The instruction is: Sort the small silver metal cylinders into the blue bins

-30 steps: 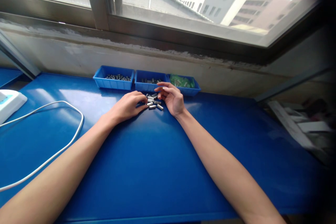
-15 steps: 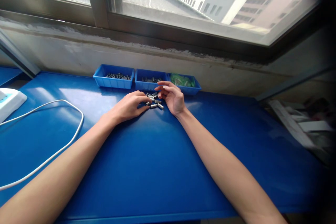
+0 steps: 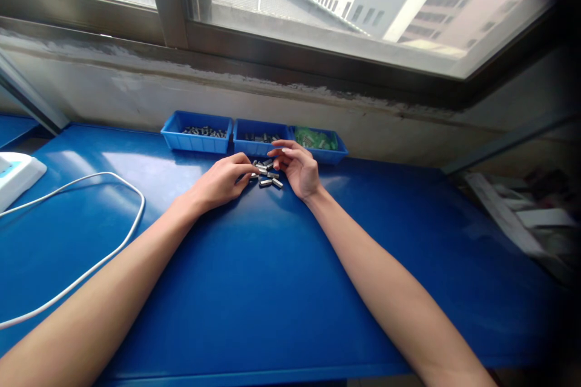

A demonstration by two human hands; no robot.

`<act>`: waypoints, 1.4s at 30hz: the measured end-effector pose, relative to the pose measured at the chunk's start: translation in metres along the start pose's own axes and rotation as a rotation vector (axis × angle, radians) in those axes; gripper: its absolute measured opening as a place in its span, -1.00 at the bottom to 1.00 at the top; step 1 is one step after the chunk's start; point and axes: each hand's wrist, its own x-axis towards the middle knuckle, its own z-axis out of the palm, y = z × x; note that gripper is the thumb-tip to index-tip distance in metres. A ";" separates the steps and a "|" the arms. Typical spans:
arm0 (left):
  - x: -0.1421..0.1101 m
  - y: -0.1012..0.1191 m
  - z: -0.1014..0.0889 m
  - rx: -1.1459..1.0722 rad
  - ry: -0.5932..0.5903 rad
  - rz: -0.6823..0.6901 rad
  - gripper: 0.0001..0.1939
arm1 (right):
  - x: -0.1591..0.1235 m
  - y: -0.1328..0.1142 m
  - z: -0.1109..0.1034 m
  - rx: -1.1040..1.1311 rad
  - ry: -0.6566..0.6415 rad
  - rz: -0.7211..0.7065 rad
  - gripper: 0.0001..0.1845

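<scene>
A small pile of short silvery metal pieces (image 3: 265, 183) with dark ends lies on the blue table. My left hand (image 3: 224, 181) rests at the pile's left edge. Its thumb and fingers are closed around one small metal piece (image 3: 254, 176), mostly covered by the fingertips. On the other side of the pile, my right hand (image 3: 297, 169) is raised with the palm turned inward. Its fingers are loosely bent and apart, and no object shows in them.
Behind the hands stand a left blue bin (image 3: 195, 143) of small metal parts, a middle bin (image 3: 252, 148) with more parts, and a right bin (image 3: 333, 156) holding a green bag (image 3: 320, 138). A white cable (image 3: 113, 251) curves across the table's left from a white power strip (image 3: 20, 175).
My left hand has drawn slightly left, its thumb and fingers now closed on a metal piece at the pile's edge. My right hand has stayed in place.
</scene>
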 end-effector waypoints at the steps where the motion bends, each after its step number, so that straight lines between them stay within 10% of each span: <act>1: 0.000 0.000 0.000 0.006 -0.010 0.011 -0.70 | 0.000 0.000 0.000 0.000 0.002 0.002 -0.71; 14: 0.001 0.000 0.002 0.044 0.007 -0.049 -0.74 | 0.000 0.000 -0.001 0.007 -0.005 -0.001 -0.71; 23: 0.006 0.009 -0.003 -0.326 0.358 -0.239 -0.74 | 0.000 -0.001 0.000 -0.018 0.005 0.014 -0.70; 42: 0.009 0.018 0.008 -0.809 0.397 -0.453 -0.37 | -0.003 0.000 0.005 -0.261 -0.212 -0.045 -0.64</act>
